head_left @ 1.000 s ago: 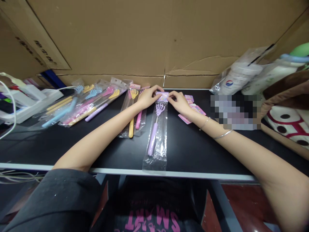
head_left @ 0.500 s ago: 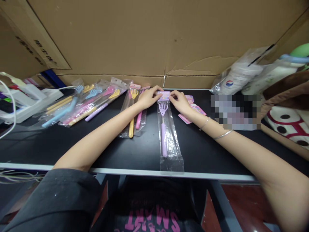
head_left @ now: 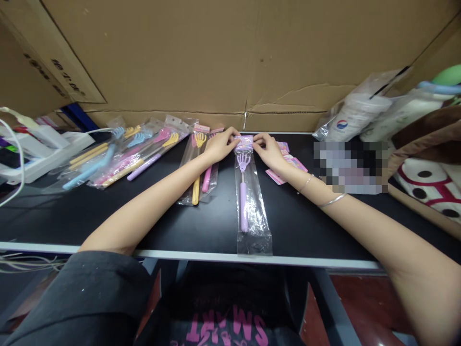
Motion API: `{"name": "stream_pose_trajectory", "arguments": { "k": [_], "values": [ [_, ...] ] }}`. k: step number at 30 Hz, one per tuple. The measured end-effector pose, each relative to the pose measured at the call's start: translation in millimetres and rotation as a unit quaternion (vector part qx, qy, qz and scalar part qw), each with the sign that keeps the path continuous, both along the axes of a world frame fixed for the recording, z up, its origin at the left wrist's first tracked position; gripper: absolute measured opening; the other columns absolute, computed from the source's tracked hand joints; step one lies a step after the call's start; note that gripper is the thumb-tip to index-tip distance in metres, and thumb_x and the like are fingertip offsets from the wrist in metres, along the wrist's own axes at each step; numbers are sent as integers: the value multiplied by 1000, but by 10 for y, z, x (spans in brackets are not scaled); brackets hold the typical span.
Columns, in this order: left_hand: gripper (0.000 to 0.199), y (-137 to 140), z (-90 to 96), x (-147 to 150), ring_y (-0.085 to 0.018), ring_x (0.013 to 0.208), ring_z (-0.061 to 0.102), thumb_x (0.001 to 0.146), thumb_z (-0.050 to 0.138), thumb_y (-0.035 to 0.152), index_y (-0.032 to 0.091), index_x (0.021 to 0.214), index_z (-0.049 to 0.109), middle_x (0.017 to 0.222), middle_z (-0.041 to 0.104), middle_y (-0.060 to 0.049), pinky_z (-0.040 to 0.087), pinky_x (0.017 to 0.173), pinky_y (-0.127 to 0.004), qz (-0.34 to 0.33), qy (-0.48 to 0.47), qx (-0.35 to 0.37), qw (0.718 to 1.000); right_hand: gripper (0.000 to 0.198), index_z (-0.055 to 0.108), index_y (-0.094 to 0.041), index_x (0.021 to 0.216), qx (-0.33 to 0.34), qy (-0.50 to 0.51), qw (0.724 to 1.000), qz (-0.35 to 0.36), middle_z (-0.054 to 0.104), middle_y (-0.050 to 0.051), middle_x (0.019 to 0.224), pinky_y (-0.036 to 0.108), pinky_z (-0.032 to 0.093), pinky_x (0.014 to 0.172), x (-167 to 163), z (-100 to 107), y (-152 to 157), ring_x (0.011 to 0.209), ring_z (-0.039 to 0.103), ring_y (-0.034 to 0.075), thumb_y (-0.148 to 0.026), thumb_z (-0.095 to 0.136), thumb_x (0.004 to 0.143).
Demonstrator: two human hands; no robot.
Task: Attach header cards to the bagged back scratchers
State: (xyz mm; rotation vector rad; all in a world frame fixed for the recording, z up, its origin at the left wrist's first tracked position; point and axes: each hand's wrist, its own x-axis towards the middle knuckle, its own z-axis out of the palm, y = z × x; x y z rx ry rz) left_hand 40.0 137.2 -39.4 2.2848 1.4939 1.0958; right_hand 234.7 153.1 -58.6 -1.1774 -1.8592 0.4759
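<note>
A purple back scratcher (head_left: 244, 202) lies in a clear plastic bag (head_left: 257, 216) on the black table, its claw end pointing away from me. Across the bag's far end sits a small pink and purple printed card (head_left: 244, 142). My left hand (head_left: 222, 144) pinches the card's left edge, and my right hand (head_left: 268, 150) pinches its right edge; both hands are closed. Beside my right hand several similar printed cards (head_left: 297, 163) lie fanned on the table, partly hidden by the wrist. Bagged yellow (head_left: 196, 190) and pink (head_left: 207, 180) back scratchers lie just under and left of my left hand.
More bagged back scratchers (head_left: 144, 166) in several colours are piled at left, beside a white power strip (head_left: 46, 158) with cables. At right stand a bagged Pepsi cup (head_left: 355, 115) and a blurred-out patch. A cardboard wall (head_left: 173, 57) closes off the back.
The bag with the purple back scratcher has shifted slightly away from me. Both hands keep their hold on the card, almost unmoved.
</note>
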Motion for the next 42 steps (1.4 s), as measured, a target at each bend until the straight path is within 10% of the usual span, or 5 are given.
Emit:
{"name": "stream_pose_trajectory", "arguments": {
  "k": [42],
  "values": [
    [19,-86,69,10,-13,73,59,87,64,28,19,103,61,82,67,1,39,69,-25,15,2,-7,1000,12,51,-23,88,-6,31,999,36,66,1,78,40,48,86,7,27,-17,82,66,21,-17,54,78]
  ]
}}
